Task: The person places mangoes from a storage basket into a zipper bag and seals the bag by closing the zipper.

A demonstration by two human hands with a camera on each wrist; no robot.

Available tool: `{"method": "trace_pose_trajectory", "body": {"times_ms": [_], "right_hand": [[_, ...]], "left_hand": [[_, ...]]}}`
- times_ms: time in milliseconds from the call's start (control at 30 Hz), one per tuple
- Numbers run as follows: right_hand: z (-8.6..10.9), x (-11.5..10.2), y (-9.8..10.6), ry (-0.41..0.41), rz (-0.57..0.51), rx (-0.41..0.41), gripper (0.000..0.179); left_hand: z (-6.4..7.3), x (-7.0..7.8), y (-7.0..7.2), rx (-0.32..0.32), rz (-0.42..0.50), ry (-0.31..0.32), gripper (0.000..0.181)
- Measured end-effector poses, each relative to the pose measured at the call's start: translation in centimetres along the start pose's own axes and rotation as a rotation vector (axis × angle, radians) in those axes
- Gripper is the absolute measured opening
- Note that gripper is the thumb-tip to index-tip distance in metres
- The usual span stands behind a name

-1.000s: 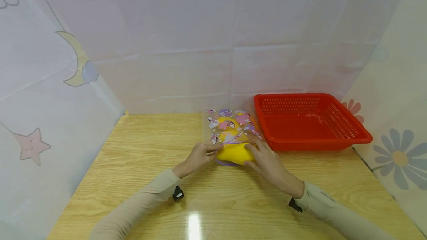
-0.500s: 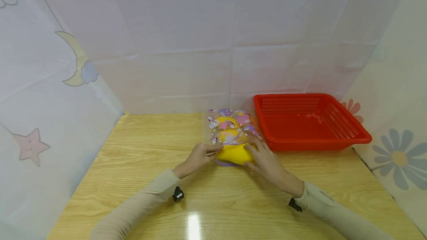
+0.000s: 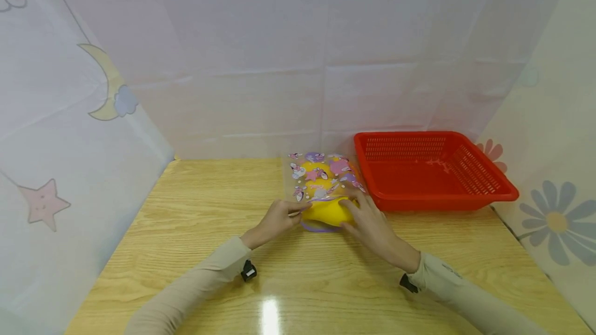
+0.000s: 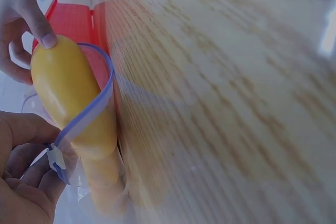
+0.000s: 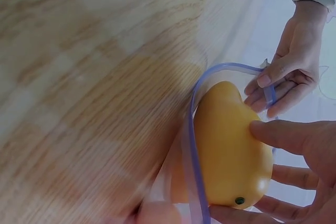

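Note:
A clear zip bag (image 3: 298, 174) printed with pink and purple cartoons lies flat, its purple-rimmed mouth facing me. Several yellow and orange things show through it. My left hand (image 3: 278, 219) pinches one corner of the mouth, by the white slider (image 4: 56, 158). In my right hand (image 3: 372, 226) is a smooth yellow mango (image 5: 228, 145) with a small green stem spot. Thumb and fingers grip its sides. The mango sits partly inside the open mouth, with the purple rim (image 5: 193, 145) running along its side. More yellow and orange shapes lie deeper in the bag, blurred by the plastic.
A red plastic basket (image 3: 437, 201) with slotted walls stands right of the bag, close to its edge. Both rest on a light wood table (image 3: 209, 195). Printed cloth walls (image 3: 233, 66) enclose the back and sides.
The mango has tilted slightly and shifted a little away from me into the bag mouth, with my right hand following. My left hand and the basket have stayed in place.

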State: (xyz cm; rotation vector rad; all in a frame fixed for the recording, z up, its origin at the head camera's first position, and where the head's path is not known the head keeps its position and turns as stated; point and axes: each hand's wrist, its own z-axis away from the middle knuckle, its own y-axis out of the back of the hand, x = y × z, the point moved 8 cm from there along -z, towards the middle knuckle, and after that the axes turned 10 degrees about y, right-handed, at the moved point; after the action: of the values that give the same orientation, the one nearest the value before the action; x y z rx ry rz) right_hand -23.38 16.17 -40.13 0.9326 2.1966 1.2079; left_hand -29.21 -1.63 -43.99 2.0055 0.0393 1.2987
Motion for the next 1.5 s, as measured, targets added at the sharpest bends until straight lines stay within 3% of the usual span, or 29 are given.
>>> {"method": "trace_pose_trajectory", "body": {"times_ms": [433,900,1500], "right_hand": [[0.03,0.07,-0.08,0.029,-0.002,0.018,0.051],[-0.26,0.59,-0.51,-0.045,0.012,-0.005,0.048],[-0.19,0.05,-0.48,0.025,0.061,0.009,0.038]], "left_hand": [[0.05,0.39,0.07,0.01,-0.028,0.003,0.036],[0.05,0.44,0.11,0.004,-0.03,-0.002,0.036],[0.22,0.26,0.14,0.008,-0.032,0.011,0.034]]}}
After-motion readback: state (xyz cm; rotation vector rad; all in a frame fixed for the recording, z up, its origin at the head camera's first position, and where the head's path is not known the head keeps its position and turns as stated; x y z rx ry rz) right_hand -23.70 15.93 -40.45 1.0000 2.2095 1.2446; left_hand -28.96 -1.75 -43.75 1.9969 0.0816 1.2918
